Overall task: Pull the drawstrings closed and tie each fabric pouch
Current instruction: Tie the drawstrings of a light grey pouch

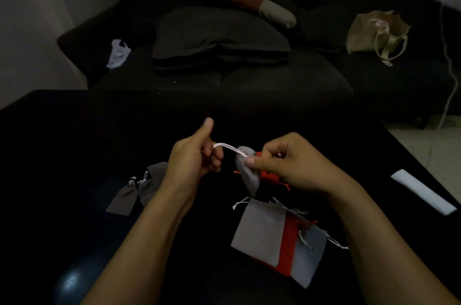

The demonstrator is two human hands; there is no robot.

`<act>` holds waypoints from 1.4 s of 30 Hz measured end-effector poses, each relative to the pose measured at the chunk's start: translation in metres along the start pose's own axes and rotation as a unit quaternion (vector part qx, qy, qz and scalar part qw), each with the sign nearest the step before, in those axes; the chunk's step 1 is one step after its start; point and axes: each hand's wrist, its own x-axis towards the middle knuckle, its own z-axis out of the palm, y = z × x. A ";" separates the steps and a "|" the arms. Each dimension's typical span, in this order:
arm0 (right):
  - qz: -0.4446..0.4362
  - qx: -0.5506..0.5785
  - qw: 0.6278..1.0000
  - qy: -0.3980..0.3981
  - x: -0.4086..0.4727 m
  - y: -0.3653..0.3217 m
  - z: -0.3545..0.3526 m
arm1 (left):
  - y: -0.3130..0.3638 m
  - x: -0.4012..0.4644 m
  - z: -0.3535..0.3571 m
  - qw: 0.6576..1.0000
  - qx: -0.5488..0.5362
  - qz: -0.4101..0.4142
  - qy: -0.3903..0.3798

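Pulling drawstring (225, 148), left hand (192, 158) thumb-up

Both forearms are bare from the lower frame edge up to the wrists, with no sleeve, cuff, watch, bracelet or strap showing on either. The left hand (193, 158) and the right hand (290, 163) wear no gloves and no rings. The nails that show, on the two thumbs, are short and unpainted.
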 end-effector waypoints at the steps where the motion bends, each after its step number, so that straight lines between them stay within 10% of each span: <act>1: 0.001 0.006 1.000 -0.001 0.000 -0.001 0.000 | 0.000 -0.001 0.000 0.999 0.033 -0.007 0.008; 16: -0.003 0.082 0.997 -0.016 0.000 -0.002 0.000 | -0.016 -0.005 0.000 0.891 0.394 0.198 -0.113; 22: -0.040 -0.203 0.978 0.029 0.005 0.005 0.003 | -0.021 -0.003 0.005 0.841 0.442 0.285 -0.127; 29: -0.055 -0.221 0.972 0.062 0.006 0.007 0.006 | -0.012 -0.010 0.018 0.980 0.120 0.115 -0.106; 42: -0.042 -0.072 0.995 0.062 0.008 0.001 0.008 | -0.012 -0.012 0.027 0.999 0.013 0.049 -0.020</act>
